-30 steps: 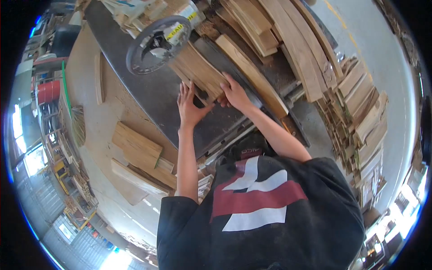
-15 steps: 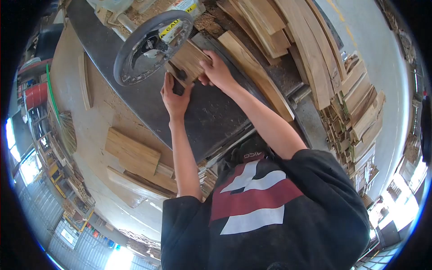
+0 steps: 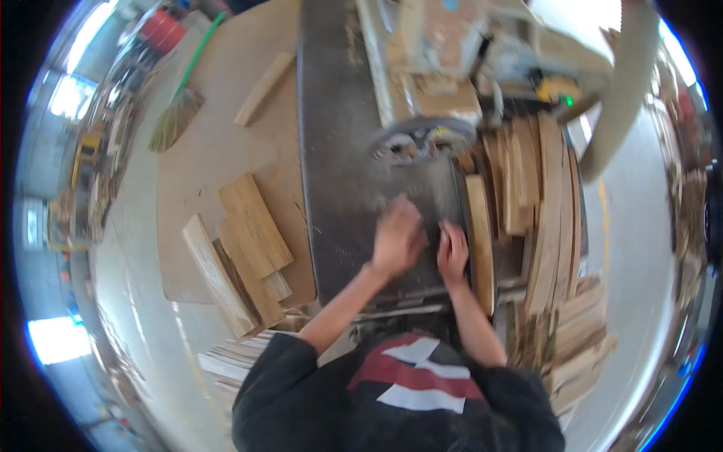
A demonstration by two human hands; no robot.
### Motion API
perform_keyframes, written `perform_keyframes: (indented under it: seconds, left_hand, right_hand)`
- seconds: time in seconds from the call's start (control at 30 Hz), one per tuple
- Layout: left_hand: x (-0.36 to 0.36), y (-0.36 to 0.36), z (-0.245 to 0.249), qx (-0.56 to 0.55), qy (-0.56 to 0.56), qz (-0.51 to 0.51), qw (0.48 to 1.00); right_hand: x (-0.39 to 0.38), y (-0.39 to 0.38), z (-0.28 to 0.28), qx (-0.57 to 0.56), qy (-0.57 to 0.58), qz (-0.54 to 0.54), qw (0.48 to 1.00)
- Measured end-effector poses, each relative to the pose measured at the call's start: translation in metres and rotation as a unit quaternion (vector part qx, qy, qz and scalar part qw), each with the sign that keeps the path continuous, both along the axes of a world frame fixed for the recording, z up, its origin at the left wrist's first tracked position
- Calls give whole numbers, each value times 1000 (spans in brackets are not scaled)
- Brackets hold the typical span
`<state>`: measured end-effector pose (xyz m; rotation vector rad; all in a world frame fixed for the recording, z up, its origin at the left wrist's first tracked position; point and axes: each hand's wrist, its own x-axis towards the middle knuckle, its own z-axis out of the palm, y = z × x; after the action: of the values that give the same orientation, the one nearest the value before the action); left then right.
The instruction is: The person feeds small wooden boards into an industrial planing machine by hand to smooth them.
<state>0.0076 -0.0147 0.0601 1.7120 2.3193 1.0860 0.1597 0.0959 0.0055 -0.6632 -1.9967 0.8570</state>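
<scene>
My left hand (image 3: 399, 238) is over the dark machine table (image 3: 343, 188), its fingers smeared by motion, so whether it holds anything cannot be made out. Close by on its right, my right hand (image 3: 453, 256) is closed, with fingers curled near the table's right edge; what it grips, if anything, is too small to name. Beyond both hands is the handwheel (image 3: 425, 141), below a blurred machine head. A long wood strip (image 3: 480, 245) lies just right of my right hand.
Long boards (image 3: 550, 218) are stacked at the right, with shorter offcuts (image 3: 580, 339) nearer me. Several planks (image 3: 256, 230) lie on the brown board at the left. A broom (image 3: 178, 120) is farther back. A thick hose (image 3: 621, 98) hangs at the upper right.
The view has turned. Both hands have come away from beside the handwheel and are nearer me. The small wooden board they held is no longer visible.
</scene>
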Motion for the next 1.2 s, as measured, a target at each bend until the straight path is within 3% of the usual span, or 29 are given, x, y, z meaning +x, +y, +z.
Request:
perform_keyframes:
  seconds: [0.03, 0.07, 0.13, 0.17, 0.23, 0.3, 0.33, 0.37, 0.4, 0.43, 0.47, 0.53, 0.63, 0.7, 0.87, 0.93, 0.97, 1.0, 1.07, 1.13, 1.2]
  left_hand:
    - [25, -21, -20, 3, 23, -94, 995]
    - [51, -39, -53, -38, -22, -187, 981]
    - [40, -59, -44, -93, 23, -379, 920]
    - [18, -62, -39, -86, 25, -367, 926]
    - [-51, -55, -28, -138, 58, -249, 957]
    - [-149, -41, 7, -174, 88, -48, 980]
    - [-214, -40, -40, -102, 155, 54, 981]
    - [-279, -38, -62, -137, 78, 166, 974]
    - [-331, -40, -62, -202, 174, 298, 917]
    - [-373, -46, -39, -305, 161, 361, 866]
    - [-415, -54, -34, -300, 165, 402, 849]
    - [-494, -61, -32, -248, 86, 419, 869]
    - [-551, -56, -10, -263, 3, 417, 870]
    - [-575, -55, -12, -278, 24, 391, 877]
    - [-556, -41, -18, -346, 37, 321, 881]
    - [-530, -28, -26, -285, -25, 349, 892]
    - [-514, -26, -35, -170, -221, 344, 897]
    - [-493, -30, -42, -45, -404, 327, 853]
    - [-413, -47, 9, 77, -509, 279, 810]
    - [-337, -53, -3, 279, -765, 150, 561]
    - [-241, -61, 30, 297, -774, 183, 528]
  right_hand:
    - [17, -11, -5, 61, -4, -5, 998]
    - [28, -20, 2, 85, -9, -1, 996]
    - [37, -31, 8, 116, -31, 37, 992]
    - [37, -34, 10, 115, -54, 28, 992]
    - [39, -32, 11, 128, -83, 24, 988]
    - [33, -31, 7, 114, -135, 20, 984]
    - [29, -31, 9, 126, -133, 21, 983]
    - [26, -32, 11, 112, -156, 19, 981]
    - [25, -34, 12, 96, -179, 14, 979]
    - [27, -36, 11, 94, -182, 15, 979]
    - [27, -34, 9, 96, -183, 15, 978]
    - [27, -35, 8, 103, -177, -5, 979]
    - [24, -37, 9, 105, -226, -18, 968]
    - [21, -37, 10, 104, -236, -21, 966]
    - [18, -40, 14, 107, -280, -22, 954]
    - [15, -38, 14, 114, -271, -18, 956]
    - [17, -40, 15, 115, -266, -17, 957]
    - [21, -41, 17, 112, -270, -4, 956]
    - [17, -39, 15, 140, -250, -8, 958]
    - [17, -42, 12, 150, -235, -10, 960]
    - [18, -47, 10, 79, -194, -5, 978]
